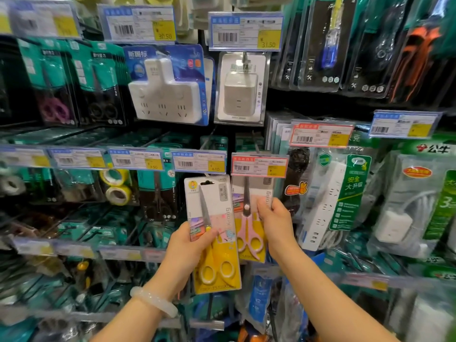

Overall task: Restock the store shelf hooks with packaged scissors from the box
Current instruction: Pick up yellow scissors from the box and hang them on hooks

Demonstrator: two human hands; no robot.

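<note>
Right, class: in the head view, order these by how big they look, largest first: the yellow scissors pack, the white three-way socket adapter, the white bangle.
1. White three-way socket adapter
2. Yellow scissors pack, though it is held nearer the camera, so the top two are unsure
3. White bangle

A shop aisle: packaged goods hang on hooks under barcode price tags.

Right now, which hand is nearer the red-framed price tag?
Right. The right hand grips the pink scissors pack just below the red-framed price tag; the left hand holds the yellow scissors pack lower, to the left.
</note>
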